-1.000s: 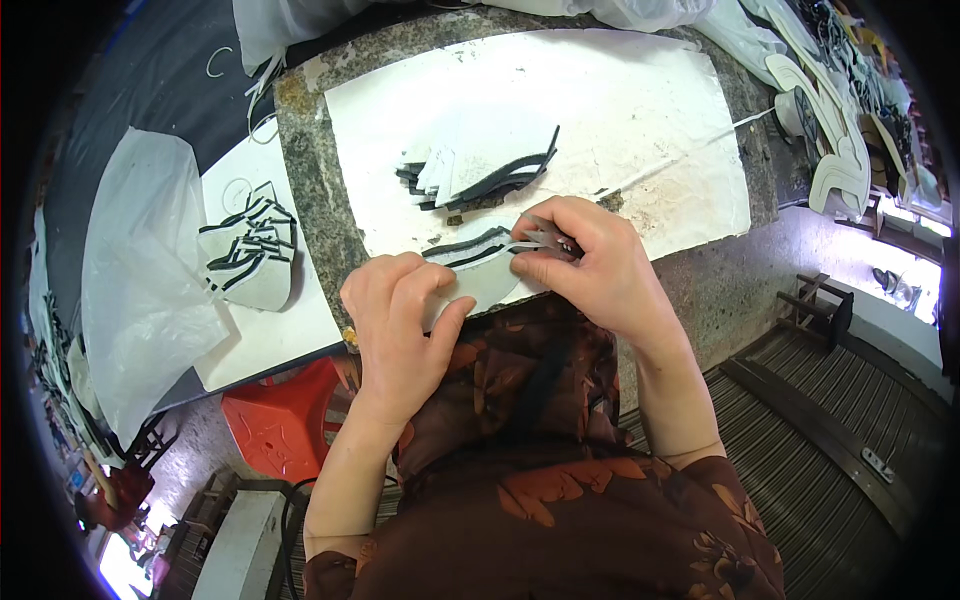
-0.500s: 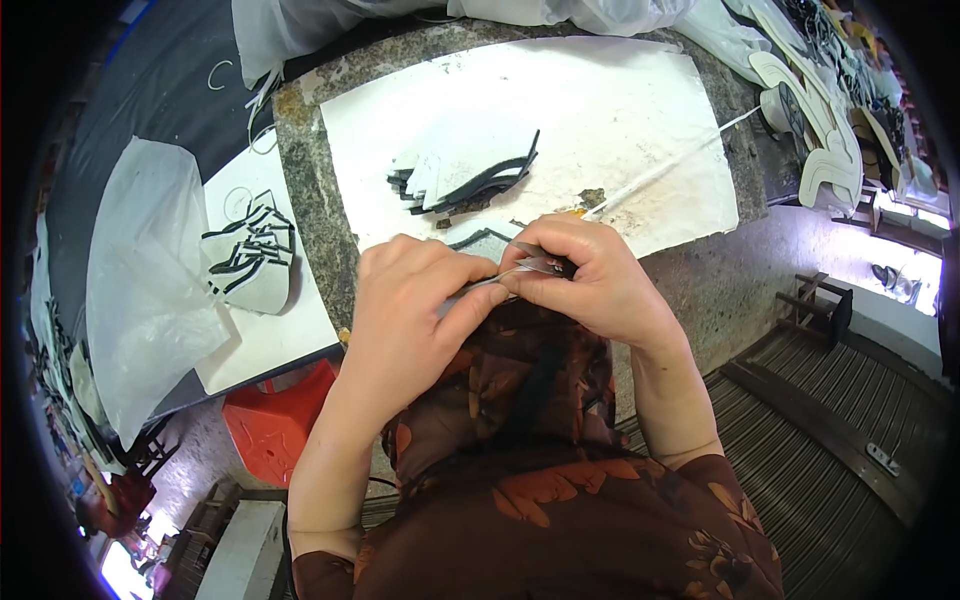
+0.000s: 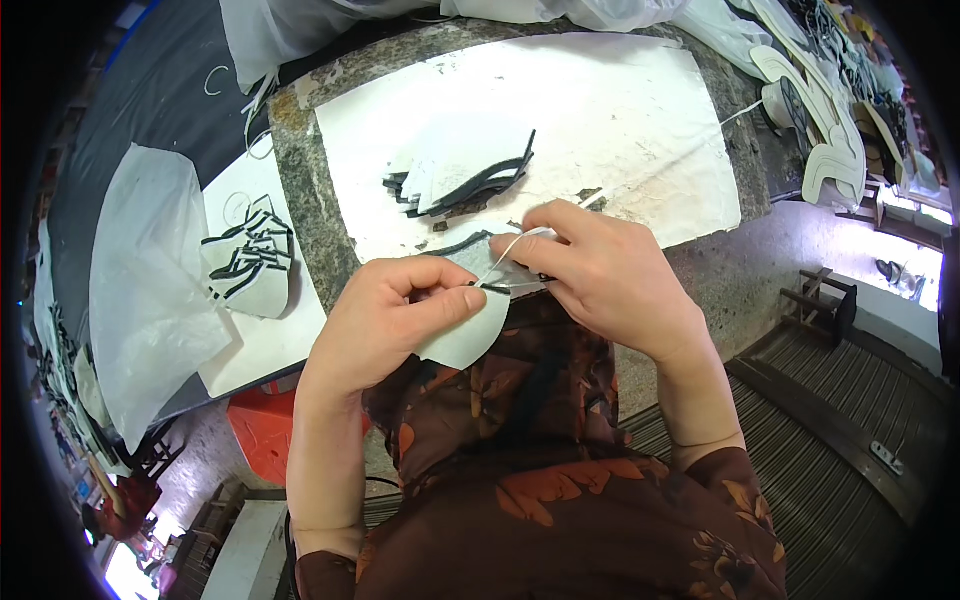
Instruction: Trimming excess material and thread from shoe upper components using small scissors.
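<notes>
My left hand (image 3: 385, 310) pinches a pale, curved cut piece (image 3: 468, 338) with a short black edge, held above my lap at the table's front. In my right hand (image 3: 610, 265) a narrow white strip (image 3: 512, 248) is gripped; its other end meets the piece at my left fingertips. Something small and dark shows under the right fingers, mostly hidden. Behind the hands, another pale piece with a dark edge (image 3: 470, 243) lies at the front of the white sheet (image 3: 620, 110). Farther back sits a fanned stack of pale pieces with black edging (image 3: 450, 182).
More black-edged pieces (image 3: 252, 262) lie on the left beside a translucent plastic sheet (image 3: 150, 290). At the right, a roll of white tape (image 3: 783, 103) stands near large cream cut shapes (image 3: 832, 165). Below the table's left side is a red stool (image 3: 262, 432).
My hands have moved apart, the left one lower and leftward. The pale piece now hangs in view below it, with the strip stretched between the hands. A metal blade seen earlier is now hidden.
</notes>
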`<control>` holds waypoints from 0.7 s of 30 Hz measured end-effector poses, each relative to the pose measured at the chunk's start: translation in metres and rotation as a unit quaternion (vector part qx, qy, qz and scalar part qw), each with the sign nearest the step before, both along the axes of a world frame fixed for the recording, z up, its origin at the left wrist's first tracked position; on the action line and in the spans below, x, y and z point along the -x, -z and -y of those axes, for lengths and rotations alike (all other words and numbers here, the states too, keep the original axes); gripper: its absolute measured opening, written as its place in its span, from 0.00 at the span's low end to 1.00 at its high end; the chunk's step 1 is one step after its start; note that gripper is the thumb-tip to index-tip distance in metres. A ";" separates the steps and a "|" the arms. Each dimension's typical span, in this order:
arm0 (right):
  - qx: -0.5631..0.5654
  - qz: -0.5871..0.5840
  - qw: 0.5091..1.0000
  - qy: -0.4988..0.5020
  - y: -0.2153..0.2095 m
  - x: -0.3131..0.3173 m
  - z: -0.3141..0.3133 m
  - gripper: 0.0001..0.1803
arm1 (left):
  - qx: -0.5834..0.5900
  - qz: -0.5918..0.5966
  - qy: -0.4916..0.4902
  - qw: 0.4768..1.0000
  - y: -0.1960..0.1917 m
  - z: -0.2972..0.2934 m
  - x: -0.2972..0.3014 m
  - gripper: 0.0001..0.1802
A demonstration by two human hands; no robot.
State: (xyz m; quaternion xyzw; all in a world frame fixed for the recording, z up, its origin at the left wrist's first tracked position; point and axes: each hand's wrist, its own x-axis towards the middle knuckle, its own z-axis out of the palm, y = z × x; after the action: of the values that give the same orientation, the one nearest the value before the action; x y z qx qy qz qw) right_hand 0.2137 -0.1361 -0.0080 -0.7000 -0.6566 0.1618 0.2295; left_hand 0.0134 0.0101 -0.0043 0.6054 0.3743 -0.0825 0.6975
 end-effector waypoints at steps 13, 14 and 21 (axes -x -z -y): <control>0.032 -0.188 0.981 -0.045 -0.004 -0.012 -0.001 0.16 | -0.044 0.108 -0.060 0.991 0.012 0.020 -0.005 0.10; 0.033 -0.202 0.978 -0.046 -0.003 -0.012 -0.001 0.14 | -0.052 0.125 -0.060 0.989 0.011 0.022 -0.007 0.10; 0.017 -0.200 0.979 -0.039 0.001 -0.010 0.000 0.14 | -0.084 0.130 -0.056 0.986 0.009 0.024 -0.006 0.09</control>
State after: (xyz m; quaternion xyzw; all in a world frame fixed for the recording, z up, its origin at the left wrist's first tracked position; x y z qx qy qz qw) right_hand 0.2241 -0.1360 -0.0086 -0.6311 -0.6217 0.3186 0.3373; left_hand 0.0195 -0.0142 -0.0137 0.6455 0.3192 0.0683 0.6905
